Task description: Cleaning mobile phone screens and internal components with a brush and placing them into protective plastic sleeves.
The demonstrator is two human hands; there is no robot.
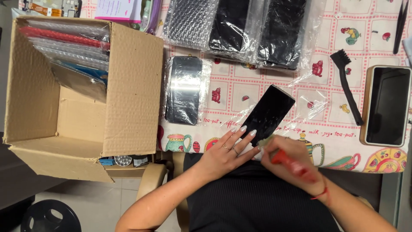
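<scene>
Black phone screen (269, 112) lies flat under my left hand (227, 150), fingers spread; my right hand (292, 161) is clamped on a red tool (294, 165) at its near edge, wrapped screens (234, 28) untouched far.

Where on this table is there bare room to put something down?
The barest patch of the patterned cloth lies between the black panel under the left hand and the black brush. Some crumpled clear film strays into it. A narrower strip shows between the wrapped phone and that panel. The top edge is crowded with bubble-wrapped packs.
</scene>
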